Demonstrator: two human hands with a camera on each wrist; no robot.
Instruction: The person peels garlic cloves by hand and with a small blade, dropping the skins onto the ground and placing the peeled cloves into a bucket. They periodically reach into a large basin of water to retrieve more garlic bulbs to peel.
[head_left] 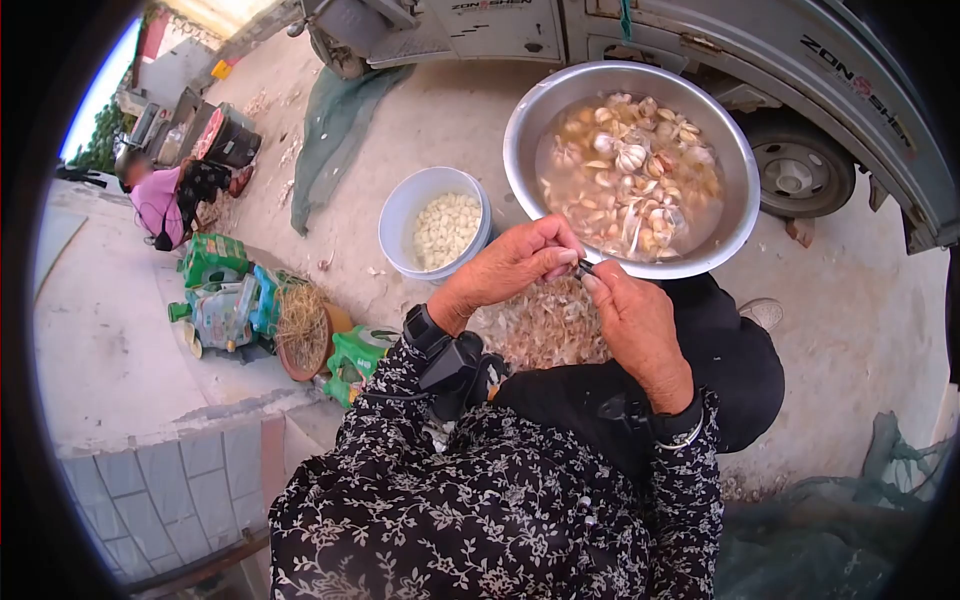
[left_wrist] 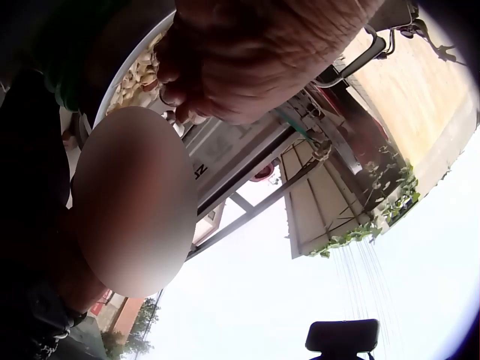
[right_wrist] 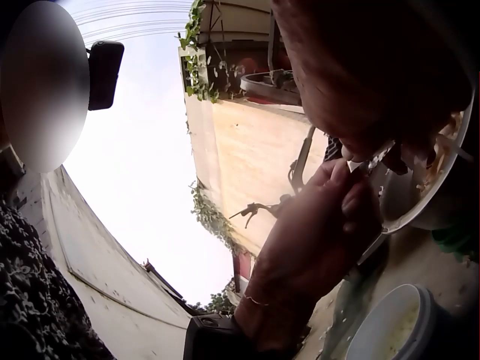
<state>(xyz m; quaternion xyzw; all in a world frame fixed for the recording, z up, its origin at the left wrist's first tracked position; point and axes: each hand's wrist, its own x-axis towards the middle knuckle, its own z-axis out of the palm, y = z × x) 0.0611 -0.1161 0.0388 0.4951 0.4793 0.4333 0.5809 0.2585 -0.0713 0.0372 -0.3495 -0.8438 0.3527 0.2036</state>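
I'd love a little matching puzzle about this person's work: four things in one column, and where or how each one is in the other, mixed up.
Things
1. metal basin
2. bucket
3. garlic skins
4. right hand

Place or state
A. pinches a small dark object
B. holds garlic bulbs and loose cloves in cloudy water
C. pale and pinkish-brown, in a loose heap
D. whitish-blue, with peeled cloves inside

Right pairs: 1-B, 2-D, 3-C, 4-A
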